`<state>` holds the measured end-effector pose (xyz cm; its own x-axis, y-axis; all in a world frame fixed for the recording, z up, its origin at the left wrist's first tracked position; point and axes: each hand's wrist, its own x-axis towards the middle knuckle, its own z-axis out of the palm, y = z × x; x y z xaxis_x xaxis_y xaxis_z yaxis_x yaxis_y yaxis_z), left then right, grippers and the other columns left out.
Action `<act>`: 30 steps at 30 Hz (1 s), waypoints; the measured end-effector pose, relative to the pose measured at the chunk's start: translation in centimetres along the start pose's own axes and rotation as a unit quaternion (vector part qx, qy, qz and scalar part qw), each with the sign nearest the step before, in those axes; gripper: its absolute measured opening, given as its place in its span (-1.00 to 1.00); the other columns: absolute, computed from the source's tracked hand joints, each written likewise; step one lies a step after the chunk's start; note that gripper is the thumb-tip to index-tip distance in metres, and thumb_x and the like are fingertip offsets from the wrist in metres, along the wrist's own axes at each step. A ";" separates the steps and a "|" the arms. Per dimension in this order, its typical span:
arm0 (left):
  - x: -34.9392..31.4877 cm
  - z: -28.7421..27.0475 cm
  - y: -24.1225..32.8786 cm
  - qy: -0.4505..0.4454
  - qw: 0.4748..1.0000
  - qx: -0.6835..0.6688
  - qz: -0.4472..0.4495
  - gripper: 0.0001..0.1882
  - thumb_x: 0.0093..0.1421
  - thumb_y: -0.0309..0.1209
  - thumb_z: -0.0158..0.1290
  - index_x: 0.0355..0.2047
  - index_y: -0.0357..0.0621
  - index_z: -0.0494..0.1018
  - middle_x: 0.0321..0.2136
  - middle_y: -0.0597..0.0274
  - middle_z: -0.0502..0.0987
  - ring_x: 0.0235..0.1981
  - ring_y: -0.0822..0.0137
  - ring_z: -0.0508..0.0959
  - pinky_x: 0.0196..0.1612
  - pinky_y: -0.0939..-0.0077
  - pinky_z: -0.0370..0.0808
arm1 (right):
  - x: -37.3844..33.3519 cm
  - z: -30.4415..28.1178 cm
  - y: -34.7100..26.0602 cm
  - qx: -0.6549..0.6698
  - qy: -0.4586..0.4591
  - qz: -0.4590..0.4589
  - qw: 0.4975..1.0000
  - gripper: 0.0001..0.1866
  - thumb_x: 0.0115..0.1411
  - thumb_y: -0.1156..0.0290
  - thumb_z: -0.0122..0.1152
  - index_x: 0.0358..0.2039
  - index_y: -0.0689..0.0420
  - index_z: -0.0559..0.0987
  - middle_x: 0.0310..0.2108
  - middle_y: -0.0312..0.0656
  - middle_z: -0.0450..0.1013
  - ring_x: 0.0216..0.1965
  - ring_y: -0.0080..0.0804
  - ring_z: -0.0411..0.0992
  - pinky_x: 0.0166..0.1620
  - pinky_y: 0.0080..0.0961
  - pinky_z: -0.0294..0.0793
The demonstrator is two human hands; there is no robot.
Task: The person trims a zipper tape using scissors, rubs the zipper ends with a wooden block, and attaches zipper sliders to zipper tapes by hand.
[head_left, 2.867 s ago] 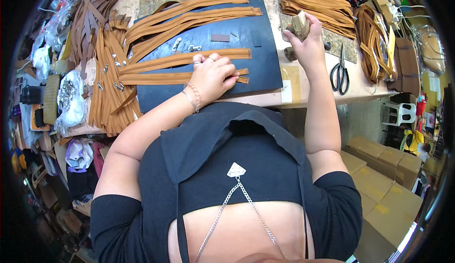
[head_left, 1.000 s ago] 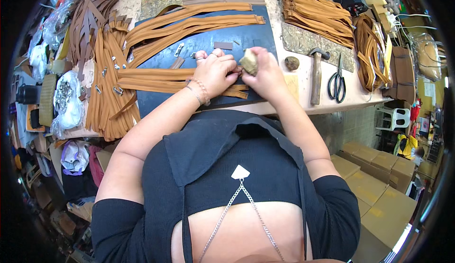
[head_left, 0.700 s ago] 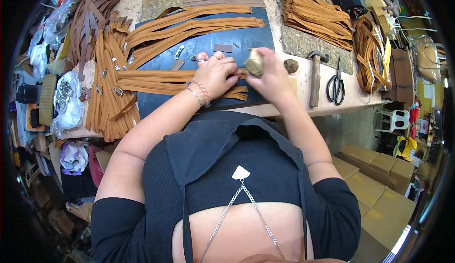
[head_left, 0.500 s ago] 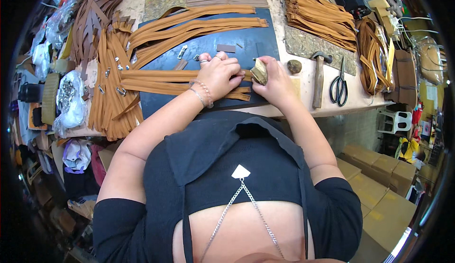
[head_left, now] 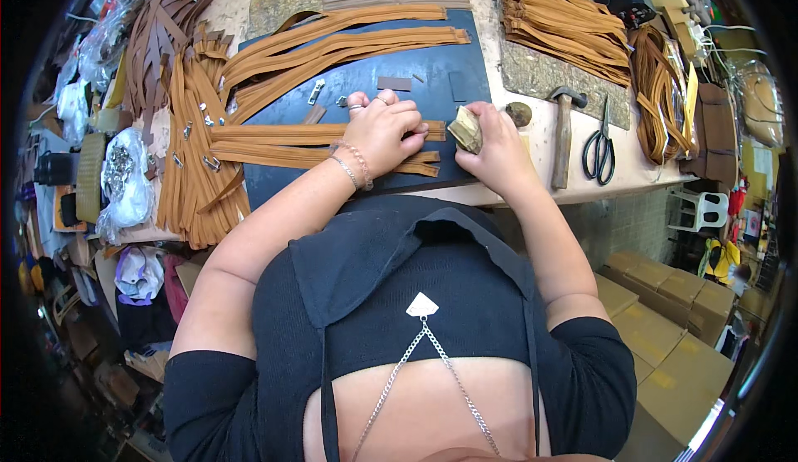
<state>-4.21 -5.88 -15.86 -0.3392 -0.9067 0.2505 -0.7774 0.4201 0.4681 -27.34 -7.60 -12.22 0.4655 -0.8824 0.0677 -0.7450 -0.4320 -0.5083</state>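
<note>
Worktable (head_left: 542,133): pale-topped, spanning the scene beyond the person.
Zipper pile (head_left: 184,187): orange-brown, heaped at the left, overlapping the next item's edge.
Board (head_left: 357,75): dark, flat on the worktable.
Zipper strips (head_left: 283,134): orange-brown, laid left to right across the board's near half.
Left hand (head_left: 384,133): fingers curled, resting over the zipper strips; whether anything is pinched beneath cannot be told.
Right hand (head_left: 503,150): grasping a pale block (head_left: 467,133), just right of the strip ends.
Hammer (head_left: 563,142): right of the right hand.
Scissors (head_left: 598,154): closed, right of the hammer.
Round lump (head_left: 519,113): just beyond the right hand.
</note>
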 end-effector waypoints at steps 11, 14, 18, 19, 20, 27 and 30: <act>-0.1 0.0 0.4 0.043 0.999 0.007 0.024 -0.80 0.07 -0.22 0.26 -0.54 0.07 0.47 -0.45 0.50 0.46 -0.23 0.33 0.41 -0.10 0.15 0.11 | 0.6 1.1 -0.4 0.027 -0.005 -0.011 1.000 -0.33 -0.10 0.39 0.42 0.06 0.14 0.37 -0.08 0.00 0.47 -0.02 0.07 0.40 0.07 -0.13 0.43; -0.2 -0.2 0.4 -0.027 0.999 0.016 -0.021 -0.85 0.11 -0.17 0.19 -0.42 0.09 0.58 -0.36 0.52 0.51 -0.11 0.32 0.42 0.04 0.06 0.15 | 0.5 0.4 -0.3 0.018 -0.016 -0.011 1.000 -0.34 -0.11 0.38 0.42 0.04 0.14 0.38 -0.09 0.01 0.47 -0.02 0.07 0.40 0.07 -0.12 0.43; -0.2 0.0 0.2 -0.013 1.000 0.004 -0.001 -0.86 0.12 -0.19 0.19 -0.43 0.09 0.58 -0.36 0.51 0.52 -0.12 0.32 0.42 0.04 0.08 0.16 | 1.8 1.0 -0.9 0.029 -0.010 -0.005 1.000 -0.36 -0.08 0.40 0.42 0.03 0.16 0.36 -0.07 0.05 0.47 0.02 0.10 0.42 0.06 -0.13 0.43; -0.2 0.0 0.3 -0.014 1.000 0.004 -0.005 -0.87 0.12 -0.19 0.19 -0.43 0.09 0.58 -0.36 0.51 0.52 -0.12 0.32 0.42 0.04 0.08 0.16 | 2.2 1.9 -1.2 0.040 0.040 -0.015 0.998 -0.35 -0.09 0.39 0.42 0.04 0.15 0.36 -0.08 0.03 0.47 0.00 0.08 0.41 0.06 -0.12 0.42; -0.1 0.0 0.4 -0.014 1.000 0.004 -0.005 -0.87 0.12 -0.19 0.19 -0.43 0.09 0.58 -0.36 0.51 0.52 -0.12 0.32 0.42 0.04 0.08 0.16 | 2.3 2.4 -1.4 0.052 0.091 -0.025 0.994 -0.34 -0.10 0.39 0.42 0.04 0.14 0.37 -0.09 0.01 0.47 -0.01 0.07 0.39 0.06 -0.11 0.42; -0.2 0.3 0.1 0.030 0.999 0.000 0.014 -0.81 0.08 -0.21 0.24 -0.51 0.04 0.49 -0.42 0.50 0.46 -0.19 0.34 0.42 -0.05 0.13 0.11 | -0.2 1.0 -0.3 -0.010 0.012 -0.027 1.000 -0.37 -0.07 0.42 0.41 0.03 0.16 0.36 -0.08 0.04 0.46 0.01 0.10 0.43 0.06 -0.13 0.43; -0.1 0.3 0.0 0.009 1.000 -0.007 0.009 -0.85 0.10 -0.20 0.21 -0.48 0.08 0.53 -0.40 0.52 0.48 -0.17 0.34 0.42 -0.02 0.06 0.11 | 0.5 0.4 -0.4 0.013 0.006 -0.015 1.000 -0.36 -0.07 0.42 0.41 0.04 0.15 0.36 -0.09 0.05 0.46 0.00 0.10 0.43 0.05 -0.13 0.43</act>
<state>-4.36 -5.79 -16.10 -0.3435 -0.8985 0.2735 -0.7640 0.4367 0.4751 -26.69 -7.78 -12.31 0.4819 -0.8713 0.0928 -0.7185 -0.4536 -0.5273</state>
